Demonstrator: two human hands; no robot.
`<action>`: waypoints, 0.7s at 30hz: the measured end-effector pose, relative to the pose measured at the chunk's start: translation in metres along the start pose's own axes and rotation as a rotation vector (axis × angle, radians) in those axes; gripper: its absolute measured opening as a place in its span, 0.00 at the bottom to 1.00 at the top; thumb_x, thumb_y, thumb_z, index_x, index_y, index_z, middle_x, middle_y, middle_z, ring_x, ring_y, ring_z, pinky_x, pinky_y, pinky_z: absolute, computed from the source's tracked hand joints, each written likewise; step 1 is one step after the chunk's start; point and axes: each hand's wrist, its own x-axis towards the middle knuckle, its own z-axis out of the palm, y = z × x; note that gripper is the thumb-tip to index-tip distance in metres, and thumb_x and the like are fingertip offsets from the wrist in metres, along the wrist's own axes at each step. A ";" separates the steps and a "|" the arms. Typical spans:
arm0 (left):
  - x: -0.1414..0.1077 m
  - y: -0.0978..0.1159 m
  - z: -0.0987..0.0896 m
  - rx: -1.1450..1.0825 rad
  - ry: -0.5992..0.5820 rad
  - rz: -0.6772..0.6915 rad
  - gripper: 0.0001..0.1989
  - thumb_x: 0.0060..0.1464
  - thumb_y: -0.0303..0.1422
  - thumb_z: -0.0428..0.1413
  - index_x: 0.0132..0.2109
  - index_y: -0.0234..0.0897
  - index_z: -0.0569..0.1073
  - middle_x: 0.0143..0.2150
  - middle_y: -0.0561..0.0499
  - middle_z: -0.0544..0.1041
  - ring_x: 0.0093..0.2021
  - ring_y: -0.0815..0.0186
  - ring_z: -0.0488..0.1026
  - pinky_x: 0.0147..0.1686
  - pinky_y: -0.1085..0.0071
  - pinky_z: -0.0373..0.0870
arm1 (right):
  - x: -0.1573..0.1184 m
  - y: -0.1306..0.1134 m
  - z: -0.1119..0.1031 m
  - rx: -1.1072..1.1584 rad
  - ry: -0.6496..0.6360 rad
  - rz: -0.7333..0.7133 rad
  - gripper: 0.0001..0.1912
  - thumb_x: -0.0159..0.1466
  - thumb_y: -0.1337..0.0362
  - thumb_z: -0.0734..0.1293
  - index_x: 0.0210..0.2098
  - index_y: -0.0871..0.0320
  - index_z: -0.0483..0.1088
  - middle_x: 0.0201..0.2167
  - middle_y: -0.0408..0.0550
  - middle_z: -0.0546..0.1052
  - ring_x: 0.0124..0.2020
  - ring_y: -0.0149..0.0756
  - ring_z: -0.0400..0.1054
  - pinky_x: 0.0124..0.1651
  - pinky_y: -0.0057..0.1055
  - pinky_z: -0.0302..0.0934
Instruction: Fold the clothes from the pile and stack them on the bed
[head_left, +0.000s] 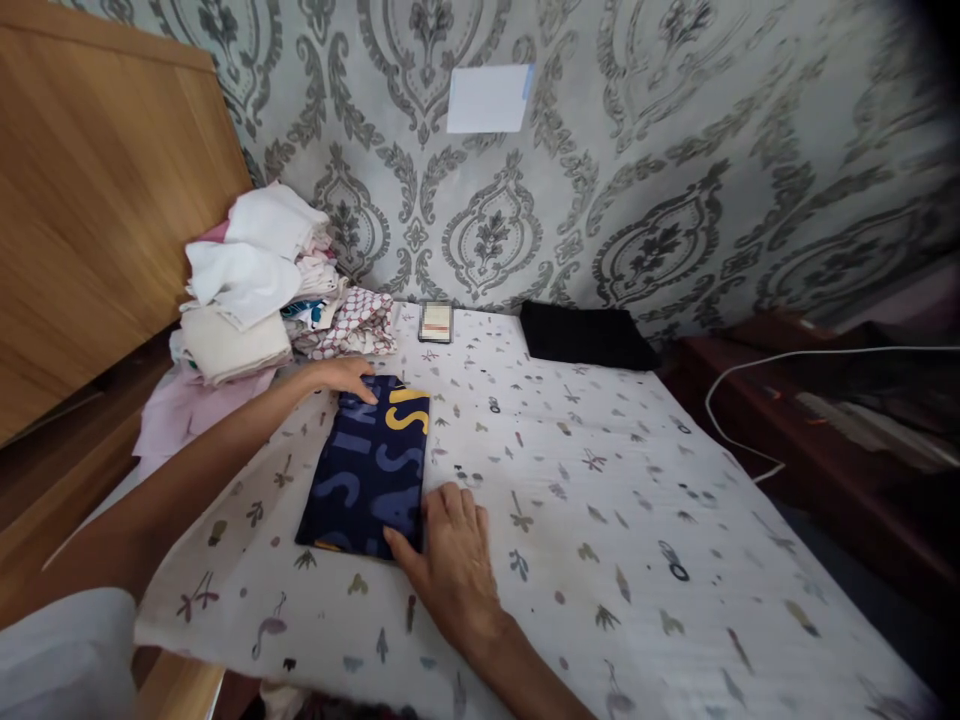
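Observation:
A folded navy cloth (367,470) printed with blue and yellow letters lies flat on the left part of the patterned white sheet; its exact kind does not show. At its far left corner is my left hand (346,378), thumb on top and fingers along the far edge. My right hand (457,550) grips the near right side, with the thumb over the top and the fingers curled against the edge. Some fingertips of both hands are hidden.
A heap of clothes (247,270) stands at the back left beside a wooden cabinet (112,180). Near the wall lie a small framed card (436,323) and a folded black cloth (585,335). A white cable (720,390) hangs at the right, beyond the sheet (570,470).

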 end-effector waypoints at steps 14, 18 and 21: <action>-0.057 0.035 0.043 -1.150 0.198 -0.245 0.21 0.32 0.24 0.71 0.39 0.38 0.81 0.37 0.47 0.85 0.33 0.60 0.82 0.35 0.68 0.81 | 0.046 0.064 -0.065 1.347 0.164 0.691 0.16 0.48 0.57 0.75 0.29 0.54 0.66 0.23 0.40 0.75 0.26 0.34 0.69 0.30 0.30 0.65; -0.069 0.050 0.073 -1.139 0.119 -0.349 0.19 0.31 0.25 0.72 0.35 0.35 0.79 0.33 0.47 0.84 0.29 0.62 0.81 0.30 0.71 0.80 | 0.043 0.075 -0.068 1.419 0.059 0.848 0.19 0.50 0.54 0.76 0.35 0.57 0.72 0.30 0.49 0.81 0.30 0.41 0.75 0.28 0.33 0.67; -0.073 0.059 0.076 -1.100 0.089 -0.358 0.18 0.33 0.31 0.74 0.34 0.35 0.79 0.29 0.48 0.83 0.26 0.62 0.79 0.24 0.72 0.78 | 0.033 0.070 -0.065 1.356 -0.084 0.795 0.22 0.46 0.59 0.78 0.39 0.59 0.75 0.32 0.49 0.82 0.32 0.41 0.76 0.29 0.32 0.68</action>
